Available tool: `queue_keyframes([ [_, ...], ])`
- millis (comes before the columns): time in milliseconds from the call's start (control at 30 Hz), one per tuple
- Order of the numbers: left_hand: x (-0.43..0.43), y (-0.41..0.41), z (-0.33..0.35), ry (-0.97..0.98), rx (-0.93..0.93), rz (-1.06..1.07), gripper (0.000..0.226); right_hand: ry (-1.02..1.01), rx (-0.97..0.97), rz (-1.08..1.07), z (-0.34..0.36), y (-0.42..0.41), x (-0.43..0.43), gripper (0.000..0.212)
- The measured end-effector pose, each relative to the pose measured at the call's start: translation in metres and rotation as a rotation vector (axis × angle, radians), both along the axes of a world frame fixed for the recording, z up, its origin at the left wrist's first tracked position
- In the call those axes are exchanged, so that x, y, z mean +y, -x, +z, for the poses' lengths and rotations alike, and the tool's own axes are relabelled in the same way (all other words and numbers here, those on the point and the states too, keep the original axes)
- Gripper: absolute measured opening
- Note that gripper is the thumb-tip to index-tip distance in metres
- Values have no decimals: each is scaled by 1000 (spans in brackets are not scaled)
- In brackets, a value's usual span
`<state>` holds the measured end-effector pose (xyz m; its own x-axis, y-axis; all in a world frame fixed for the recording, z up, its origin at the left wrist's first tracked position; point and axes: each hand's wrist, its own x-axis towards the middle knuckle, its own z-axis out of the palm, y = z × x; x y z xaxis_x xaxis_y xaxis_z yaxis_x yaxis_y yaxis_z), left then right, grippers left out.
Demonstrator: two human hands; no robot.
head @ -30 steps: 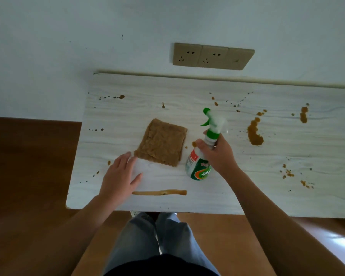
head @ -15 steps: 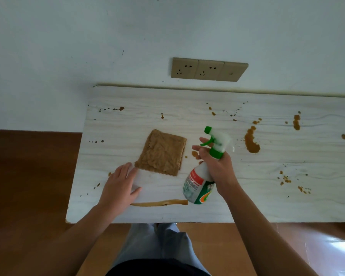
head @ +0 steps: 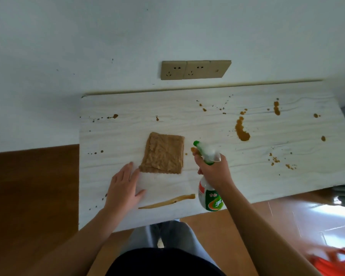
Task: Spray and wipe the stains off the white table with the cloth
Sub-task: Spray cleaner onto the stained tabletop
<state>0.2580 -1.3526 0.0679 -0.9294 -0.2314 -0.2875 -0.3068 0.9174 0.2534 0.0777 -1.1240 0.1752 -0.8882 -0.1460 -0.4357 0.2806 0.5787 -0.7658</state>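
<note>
A brown folded cloth (head: 163, 153) lies flat near the middle of the white table (head: 207, 120). My right hand (head: 214, 171) grips the neck of a white and green spray bottle (head: 208, 193), lifted off the table, with its green nozzle pointing left toward the cloth. My left hand (head: 124, 189) rests flat on the tabletop, fingers spread, just left of the cloth's near corner. Brown stains dot the table: a big blotch (head: 241, 129) to the right, a long streak (head: 167, 201) near the front edge, and small drops scattered around.
The table's far edge meets a pale wall with a beige socket strip (head: 194, 69). Brown floor lies to the left and in front. My legs show below the front edge. Something red and blurred (head: 335, 262) sits at the bottom right.
My right hand has lifted the spray bottle and drawn it toward the table's front edge. The view has tilted and shifted. My left hand stays flat beside the cloth.
</note>
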Motion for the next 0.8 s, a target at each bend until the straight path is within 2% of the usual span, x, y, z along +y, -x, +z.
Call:
queue_keyframes([
  [100, -12, -1, -2, -8, 17, -43, 84, -56, -22, 64, 0, -7, -5, 22],
  [333, -20, -4, -5, -61, 26, -56, 79, -104, -78, -60, -15, -29, -16, 32],
  [467, -21, -5, -6, -93, 27, -48, 78, -200, -97, -88, -22, -37, -21, 46],
  [667, -21, -7, -7, -104, 22, -49, 78, -240, -84, -116, -26, -46, -28, 61],
  [733, -21, -7, -6, -109, 19, -44, 78, -251, -68, -124, -23, -46, -30, 58],
  [800, -21, -6, -5, -105, 11, -49, 78, -259, -45, -145, -19, -47, -32, 46],
])
